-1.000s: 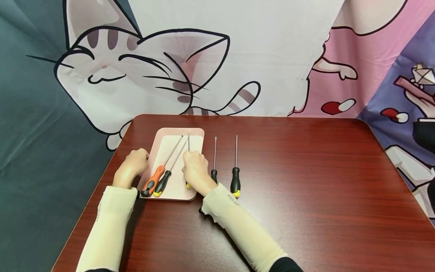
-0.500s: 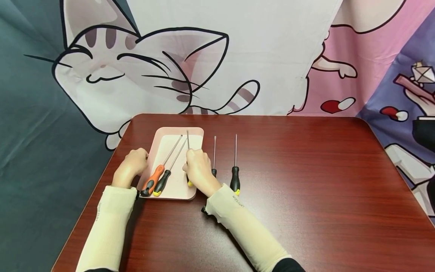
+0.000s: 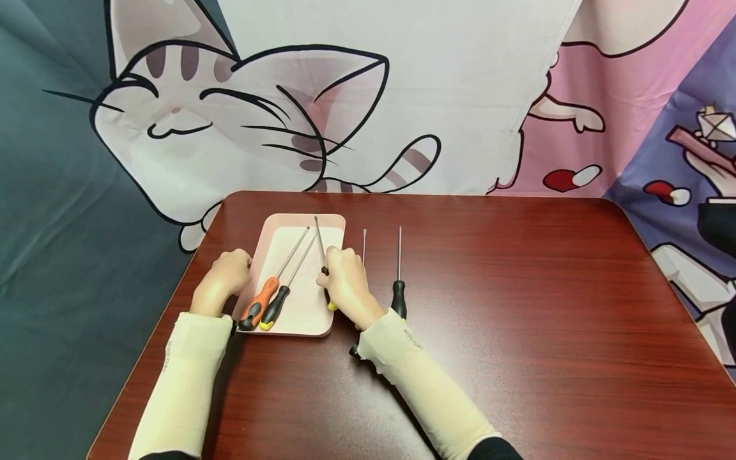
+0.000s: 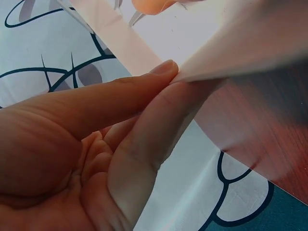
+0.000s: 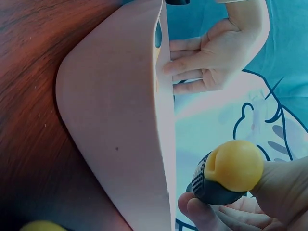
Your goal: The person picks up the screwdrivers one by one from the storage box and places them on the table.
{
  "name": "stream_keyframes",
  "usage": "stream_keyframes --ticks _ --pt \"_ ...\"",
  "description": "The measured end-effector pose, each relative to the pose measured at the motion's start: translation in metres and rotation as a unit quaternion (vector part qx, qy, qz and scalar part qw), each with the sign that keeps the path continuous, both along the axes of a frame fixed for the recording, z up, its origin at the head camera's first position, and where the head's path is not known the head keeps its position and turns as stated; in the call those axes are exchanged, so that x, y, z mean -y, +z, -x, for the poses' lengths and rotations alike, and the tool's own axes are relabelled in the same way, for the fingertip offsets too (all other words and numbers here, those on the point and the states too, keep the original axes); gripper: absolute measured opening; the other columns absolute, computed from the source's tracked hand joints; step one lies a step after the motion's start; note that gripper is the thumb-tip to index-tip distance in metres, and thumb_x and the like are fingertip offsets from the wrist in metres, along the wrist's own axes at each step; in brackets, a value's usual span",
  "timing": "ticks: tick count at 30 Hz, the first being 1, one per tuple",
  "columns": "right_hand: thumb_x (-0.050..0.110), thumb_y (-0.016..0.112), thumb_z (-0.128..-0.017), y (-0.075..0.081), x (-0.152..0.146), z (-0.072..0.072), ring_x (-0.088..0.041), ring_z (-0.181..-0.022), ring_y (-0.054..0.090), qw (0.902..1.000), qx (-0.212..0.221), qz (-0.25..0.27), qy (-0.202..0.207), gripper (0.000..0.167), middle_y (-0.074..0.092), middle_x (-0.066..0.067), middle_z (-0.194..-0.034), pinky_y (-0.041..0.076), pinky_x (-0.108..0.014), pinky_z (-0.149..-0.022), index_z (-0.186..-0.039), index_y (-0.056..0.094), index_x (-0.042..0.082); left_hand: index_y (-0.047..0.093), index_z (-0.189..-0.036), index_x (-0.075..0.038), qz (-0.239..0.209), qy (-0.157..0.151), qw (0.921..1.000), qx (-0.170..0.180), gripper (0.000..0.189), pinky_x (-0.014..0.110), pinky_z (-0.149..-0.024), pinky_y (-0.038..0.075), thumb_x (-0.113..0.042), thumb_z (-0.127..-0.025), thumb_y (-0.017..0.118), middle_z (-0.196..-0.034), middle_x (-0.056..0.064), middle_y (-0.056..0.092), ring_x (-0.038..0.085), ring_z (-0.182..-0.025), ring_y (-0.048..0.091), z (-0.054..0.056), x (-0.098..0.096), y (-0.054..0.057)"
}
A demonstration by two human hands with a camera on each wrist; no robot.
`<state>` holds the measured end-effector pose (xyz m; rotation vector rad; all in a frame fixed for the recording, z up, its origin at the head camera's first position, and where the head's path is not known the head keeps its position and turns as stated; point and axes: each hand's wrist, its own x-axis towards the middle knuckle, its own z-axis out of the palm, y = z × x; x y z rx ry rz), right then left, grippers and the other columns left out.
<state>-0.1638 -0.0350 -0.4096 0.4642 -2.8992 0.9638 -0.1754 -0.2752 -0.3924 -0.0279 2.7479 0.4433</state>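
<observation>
Head view: the right hand (image 3: 347,281) grips a yellow-ended screwdriver (image 3: 321,244), shaft over the tray (image 3: 305,313); an orange screwdriver (image 3: 261,301) and a dark-handled screwdriver (image 3: 275,309) lie inside. Left wrist view: the left hand (image 4: 125,151) pinches the tray's rim; that pinch should be firm against sliding. Right wrist view: curled fingers hold the handle (image 5: 231,171); clearance from the rim is advisable.

Behind the reddish-brown worktop (image 3: 546,306) I see a printed cloth (image 3: 483,96) hanging. A smiling cartoon cat (image 3: 230,147) shows beyond the worktop's far left corner, green fabric (image 3: 63,287) to its left, a red-and-white capsule drawing (image 3: 572,179) past its far edge, rightward.
</observation>
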Motion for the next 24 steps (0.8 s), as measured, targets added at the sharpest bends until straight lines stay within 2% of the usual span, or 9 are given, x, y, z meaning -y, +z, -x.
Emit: stream_keyframes --ticks 4,10,16,24 --pt "0.008 0.076 -0.078 0.000 -0.003 0.001 -0.020 -0.059 0.059 1.0000 -0.003 -0.002 0.000 0.031 0.049 0.001 -0.060 0.045 -0.032 -0.051 -0.067 0.047 0.012 0.067 -0.102 0.008 0.003 0.000 1.0000 0.005 0.030 0.032 -0.055 0.044 0.010 -0.089 0.041 -0.081 0.018 0.062 0.028 -0.065 0.054 0.000 -0.001 0.002" --pt "0.007 0.076 -0.080 -0.001 -0.010 0.003 -0.018 -0.055 0.051 1.0000 -0.003 0.006 0.003 0.032 0.045 0.001 -0.058 0.039 -0.029 -0.049 -0.068 0.047 0.011 0.068 -0.091 0.004 0.004 -0.003 1.0000 0.004 0.028 0.032 -0.056 0.044 0.010 -0.088 0.041 -0.075 0.014 0.060 0.028 -0.066 0.054 0.000 -0.001 0.001" --pt "0.007 0.075 -0.081 0.000 -0.016 0.003 -0.019 -0.056 0.052 1.0000 0.002 0.009 0.003 0.029 0.047 0.000 -0.058 0.039 -0.029 -0.047 -0.068 0.049 0.011 0.068 -0.104 0.007 0.000 -0.001 0.9999 0.014 0.029 0.031 -0.054 0.045 0.009 -0.091 0.042 -0.080 0.016 0.062 0.026 -0.063 0.055 0.001 0.000 0.000" --pt "0.007 0.076 -0.079 0.002 -0.027 0.003 -0.018 -0.057 0.048 0.9998 -0.005 0.018 -0.005 0.024 0.044 0.001 -0.059 0.035 -0.027 -0.048 -0.071 0.053 0.008 0.066 -0.109 0.009 -0.002 0.002 0.9999 0.016 0.031 0.030 -0.053 0.044 0.008 -0.091 0.041 -0.081 0.017 0.061 0.024 -0.060 0.053 0.001 0.001 0.000"
